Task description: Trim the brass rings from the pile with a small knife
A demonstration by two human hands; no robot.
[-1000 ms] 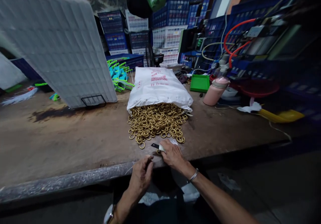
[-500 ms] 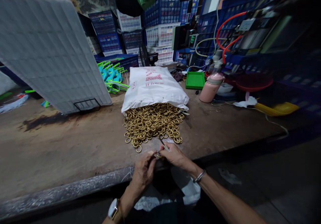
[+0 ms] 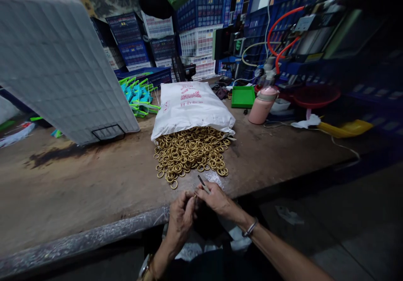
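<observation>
At the table's front edge, my left hand [image 3: 181, 214] pinches a small brass-coloured ring, of which only a sliver shows between the fingers. My right hand [image 3: 218, 200] touches it from the other side. A slim knife-like metal tool [image 3: 204, 185] is gripped in my right hand, its dark tip pointing up and left. Just beyond both hands lies a pile of brass-coloured rings [image 3: 192, 151], spilling from the mouth of a white sack [image 3: 195, 108] with red print. One stray ring [image 3: 174, 184] rests at the near side of the pile.
The wooden table [image 3: 94, 188] has a wrapped front edge. A grey-white panel [image 3: 63, 66] stands at left, beside green and blue plastic pieces [image 3: 140, 96]. Rightward are a green tray [image 3: 243, 97], a pink bottle [image 3: 263, 106] and a yellow scoop [image 3: 346, 128]. Stacked crates [image 3: 200, 41] fill the back.
My hands have drawn slightly closer to my body, and the ring between them is now mostly covered by fingers. The view has shifted a little; pile and sack look unmoved.
</observation>
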